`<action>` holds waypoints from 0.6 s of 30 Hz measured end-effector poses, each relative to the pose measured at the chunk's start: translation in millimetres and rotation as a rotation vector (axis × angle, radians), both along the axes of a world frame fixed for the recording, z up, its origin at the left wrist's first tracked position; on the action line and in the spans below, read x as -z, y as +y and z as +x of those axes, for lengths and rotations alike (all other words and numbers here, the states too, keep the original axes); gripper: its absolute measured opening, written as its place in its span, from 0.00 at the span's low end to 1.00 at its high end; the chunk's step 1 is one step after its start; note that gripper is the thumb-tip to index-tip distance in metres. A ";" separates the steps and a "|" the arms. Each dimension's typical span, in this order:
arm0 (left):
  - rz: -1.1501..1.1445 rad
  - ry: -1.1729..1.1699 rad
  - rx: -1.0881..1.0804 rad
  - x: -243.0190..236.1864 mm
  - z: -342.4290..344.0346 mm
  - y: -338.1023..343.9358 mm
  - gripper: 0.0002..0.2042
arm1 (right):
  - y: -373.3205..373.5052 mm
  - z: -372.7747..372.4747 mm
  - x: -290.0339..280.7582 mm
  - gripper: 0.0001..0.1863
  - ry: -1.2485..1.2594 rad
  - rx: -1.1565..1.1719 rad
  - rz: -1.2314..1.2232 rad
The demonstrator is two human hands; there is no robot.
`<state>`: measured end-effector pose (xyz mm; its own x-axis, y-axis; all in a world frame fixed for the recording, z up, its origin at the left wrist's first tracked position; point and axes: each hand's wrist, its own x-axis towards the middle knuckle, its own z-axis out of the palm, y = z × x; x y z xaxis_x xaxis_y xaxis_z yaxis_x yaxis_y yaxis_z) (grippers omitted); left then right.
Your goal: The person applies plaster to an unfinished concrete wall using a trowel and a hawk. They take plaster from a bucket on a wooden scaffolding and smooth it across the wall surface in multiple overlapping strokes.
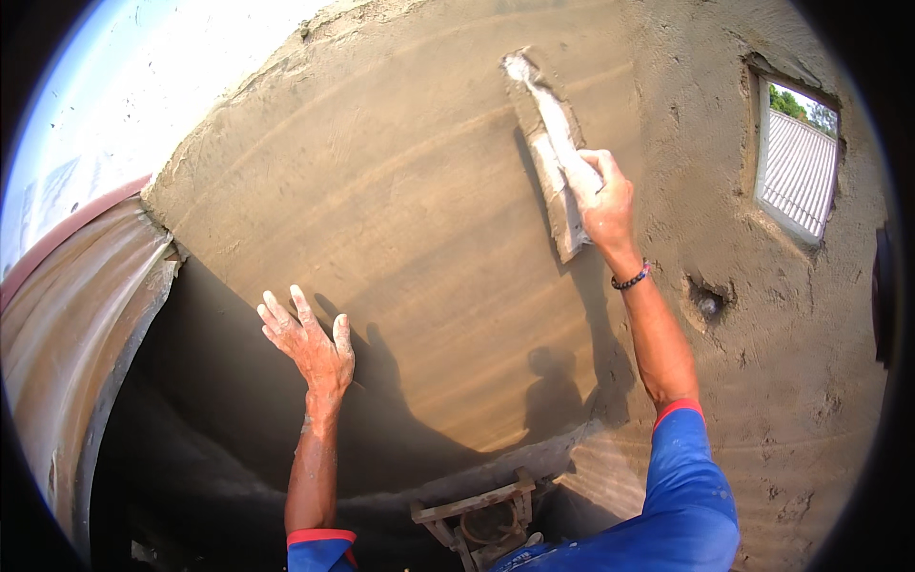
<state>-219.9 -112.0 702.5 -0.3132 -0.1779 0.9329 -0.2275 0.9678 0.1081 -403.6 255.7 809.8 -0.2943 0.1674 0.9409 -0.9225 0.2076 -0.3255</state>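
Note:
My right hand (606,205) grips the pale handle of a long, plaster-caked trowel (560,224), its narrow blade tilted against the upper middle of a smooth, freshly plastered brown wall (410,191). My left hand (307,338), dusted with pale residue, is raised at the lower left with its fingers spread and nothing in it, close in front of the wall beside its own shadow; whether it touches the plaster I cannot tell.
A small window opening (798,162) in rougher wall shows a corrugated roof outside. Below it is a hole (707,303). At the left, a bent sheet (76,315) borders a dark shaded area. A wooden frame (474,507) stands at the bottom.

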 end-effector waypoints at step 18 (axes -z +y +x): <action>-0.004 0.183 -0.117 -6.8 -43.6 0.5 0.37 | 12.3 5.8 -78.8 0.14 0.062 0.119 0.033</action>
